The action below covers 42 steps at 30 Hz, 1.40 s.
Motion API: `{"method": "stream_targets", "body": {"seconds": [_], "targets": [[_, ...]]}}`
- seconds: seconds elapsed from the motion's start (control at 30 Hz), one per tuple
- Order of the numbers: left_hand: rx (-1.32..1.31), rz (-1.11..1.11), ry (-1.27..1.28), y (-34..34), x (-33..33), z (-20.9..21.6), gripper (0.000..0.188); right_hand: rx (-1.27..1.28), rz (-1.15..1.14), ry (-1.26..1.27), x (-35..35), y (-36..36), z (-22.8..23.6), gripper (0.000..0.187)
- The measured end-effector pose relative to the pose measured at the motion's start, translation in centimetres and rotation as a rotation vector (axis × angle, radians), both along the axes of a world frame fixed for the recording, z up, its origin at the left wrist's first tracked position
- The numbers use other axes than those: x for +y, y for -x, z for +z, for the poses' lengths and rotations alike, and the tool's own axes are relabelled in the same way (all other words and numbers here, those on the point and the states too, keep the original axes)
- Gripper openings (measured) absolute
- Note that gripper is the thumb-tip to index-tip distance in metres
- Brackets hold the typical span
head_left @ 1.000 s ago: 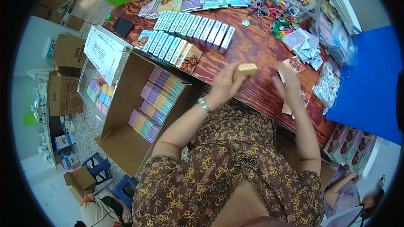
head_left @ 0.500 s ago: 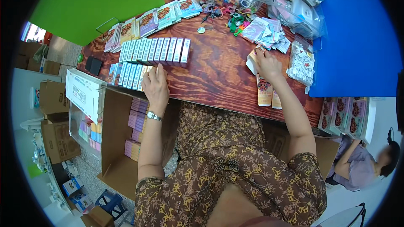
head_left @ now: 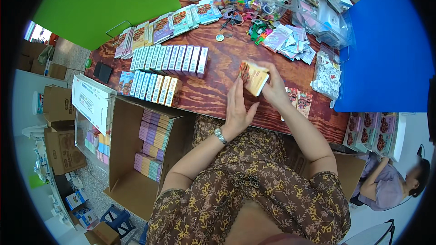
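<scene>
Both hands are now raised together above the middle of the dark reddish wooden desk (head_left: 218,90), with a small cream-and-orange printed carton (head_left: 254,78) held between them. Half a second earlier the hands were apart: the left lay on the near row of boxes and the right was among the flat packets at the right side of the desk. The left hand (head_left: 238,109) has since moved right and up, away from that row.

Hand state:
- The right hand (head_left: 276,91) is closed around the carton, fingers wrapped over its far edge and thumb on the near side.
- The left hand is mostly open, fingers extended upward, fingertips against the carton's left face. From this angle it appears to steady the carton rather than grip it.

Carton position: held clear of the desk surface, tilted, to the right of the two rows of upright white-and-blue boxes (head_left: 170,59).

Surroundings: the near row ends in an orange-topped box (head_left: 173,91), which stands next to the position where the left hand rested. Two flat orange-printed packets (head_left: 299,100) lie on the desk just beside the right wrist. An open brown cardboard shipping box (head_left: 136,154) holding stacked pastel packs stands below the desk edge on the left.

Assessment: the change indicates one box has been set in line and a new unit is now in hand.
</scene>
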<state>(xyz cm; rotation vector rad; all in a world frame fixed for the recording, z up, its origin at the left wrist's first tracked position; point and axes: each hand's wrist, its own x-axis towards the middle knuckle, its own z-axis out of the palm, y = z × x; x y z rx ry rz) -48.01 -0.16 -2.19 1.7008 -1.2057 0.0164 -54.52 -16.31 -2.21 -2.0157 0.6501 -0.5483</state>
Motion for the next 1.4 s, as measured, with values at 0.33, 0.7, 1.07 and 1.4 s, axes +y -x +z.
{"method": "stream_targets", "body": {"seconds": [0.33, 0.7, 1.07, 1.4], "targets": [[0.175, -0.001, -0.062, -2.8, -0.8, -1.6, 0.116, 0.226, 0.225, 0.106, 2.5, 1.3, 4.2, 0.047], [0.443, 0.005, -0.150, -5.3, -0.8, -3.5, 0.094, 0.302, -0.085, 0.390, -12.7, -3.7, 2.6, 0.047], [0.289, 0.117, -0.030, -4.4, -2.0, -5.7, 0.076, 0.645, -0.245, 0.675, -18.7, -6.5, -1.3, 0.064], [0.551, 0.035, -0.055, -4.6, -1.3, -4.5, 0.068, 0.255, -0.375, 0.448, -20.7, -0.2, -1.2, 0.042]]}}
